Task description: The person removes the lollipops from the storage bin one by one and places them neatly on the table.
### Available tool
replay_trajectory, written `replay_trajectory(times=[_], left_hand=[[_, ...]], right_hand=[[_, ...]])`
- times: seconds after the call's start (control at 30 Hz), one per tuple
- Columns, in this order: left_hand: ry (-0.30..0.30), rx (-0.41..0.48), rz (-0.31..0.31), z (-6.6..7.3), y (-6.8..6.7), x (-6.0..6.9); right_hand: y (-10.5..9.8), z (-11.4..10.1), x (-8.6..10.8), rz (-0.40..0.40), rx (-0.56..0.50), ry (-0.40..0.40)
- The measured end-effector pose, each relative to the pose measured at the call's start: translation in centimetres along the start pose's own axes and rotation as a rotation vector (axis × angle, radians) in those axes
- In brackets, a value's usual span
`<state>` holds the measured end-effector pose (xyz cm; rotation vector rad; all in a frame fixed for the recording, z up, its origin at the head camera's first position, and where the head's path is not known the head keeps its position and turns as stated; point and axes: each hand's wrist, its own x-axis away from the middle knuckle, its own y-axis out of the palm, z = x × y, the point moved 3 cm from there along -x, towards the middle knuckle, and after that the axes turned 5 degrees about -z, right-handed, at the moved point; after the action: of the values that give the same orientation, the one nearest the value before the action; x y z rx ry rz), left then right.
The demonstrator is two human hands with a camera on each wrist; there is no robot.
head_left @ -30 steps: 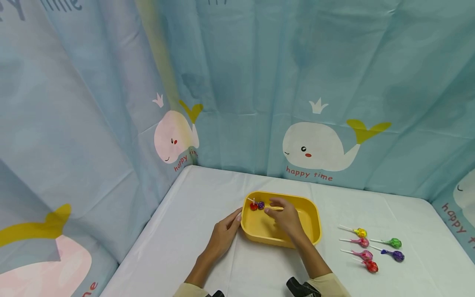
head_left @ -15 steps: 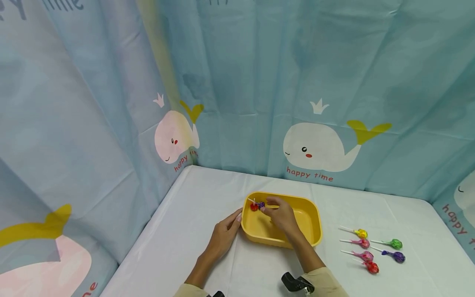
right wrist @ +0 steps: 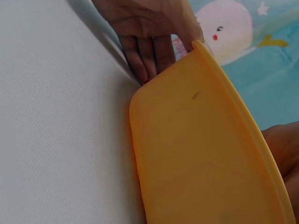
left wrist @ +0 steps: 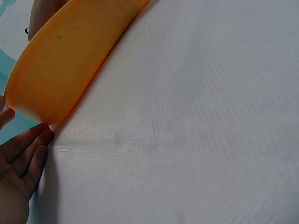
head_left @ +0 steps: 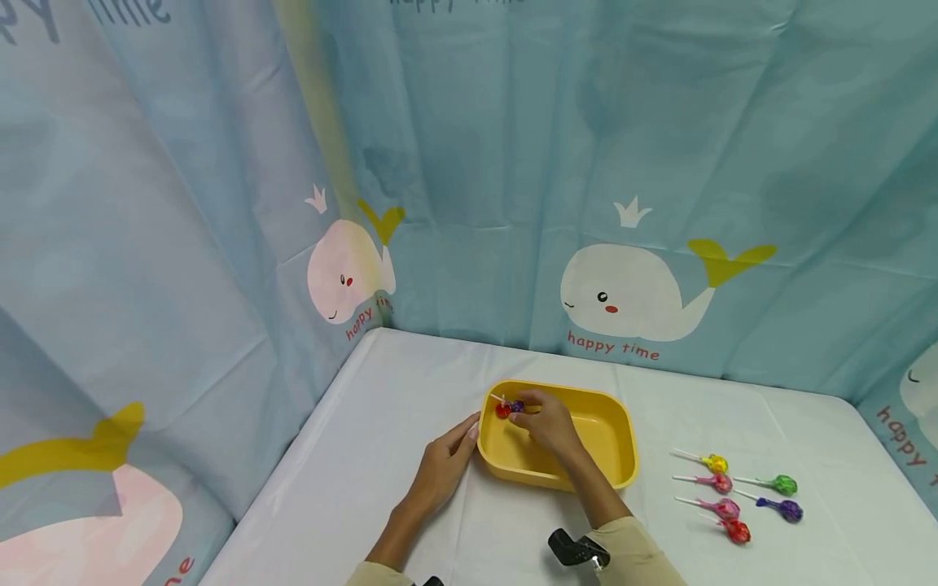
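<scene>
A yellow tray (head_left: 528, 474) stands on the white table. In its far left corner lie a red lollipop (head_left: 502, 411) and a purple lollipop (head_left: 517, 406). My right hand (head_left: 550, 425) reaches into the tray, thumb and index finger at either side of the purple head; whether they pinch it is too small to tell. That hand hides most of the purple lollipop's stick. Against the tray's left end rests my left hand (head_left: 442, 468), its fingers extended. The left wrist view shows these fingers (left wrist: 32, 151) straight at the tray's lower corner.
Right of the tray lie a yellow lollipop (head_left: 715, 463), a green lollipop (head_left: 785, 485), two pink lollipops (head_left: 721, 483), another purple lollipop (head_left: 789, 510) and another red lollipop (head_left: 736, 531). A whale-printed curtain (head_left: 469, 268) borders the table behind and at left.
My right hand has moved left inside the tray, closer to the purple lollipop. The lollipops and the tray keep their places, and my left hand stays at the tray's end.
</scene>
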<state>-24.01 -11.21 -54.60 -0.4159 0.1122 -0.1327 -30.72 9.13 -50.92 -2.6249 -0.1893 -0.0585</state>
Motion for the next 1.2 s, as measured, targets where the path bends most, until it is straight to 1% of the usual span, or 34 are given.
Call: replay_trajectory(times=[0.13, 0.3, 0.53, 1.03, 1.2], left_hand=[[0.004, 0.005, 0.003, -0.1, 0.0, 0.0], [0.009, 0.006, 0.004, -0.2, 0.0, 0.0], [-0.002, 0.006, -0.006, 0.0, 0.0, 0.1], [0.026, -0.01, 0.01, -0.1, -0.1, -0.1], [0.017, -0.011, 0.012, -0.2, -0.1, 0.0]], right_hand=[[0.2, 0.0, -0.3, 0.009, 0.035, -0.029], [0.5, -0.2, -0.6, -0.008, 0.067, -0.063], [0.9, -0.3, -0.7, -0.041, 0.135, -0.035], [1.1, -0.2, -0.4, -0.028, 0.167, -0.034], [0.7, 0.0, -0.1, -0.009, 0.145, -0.002]])
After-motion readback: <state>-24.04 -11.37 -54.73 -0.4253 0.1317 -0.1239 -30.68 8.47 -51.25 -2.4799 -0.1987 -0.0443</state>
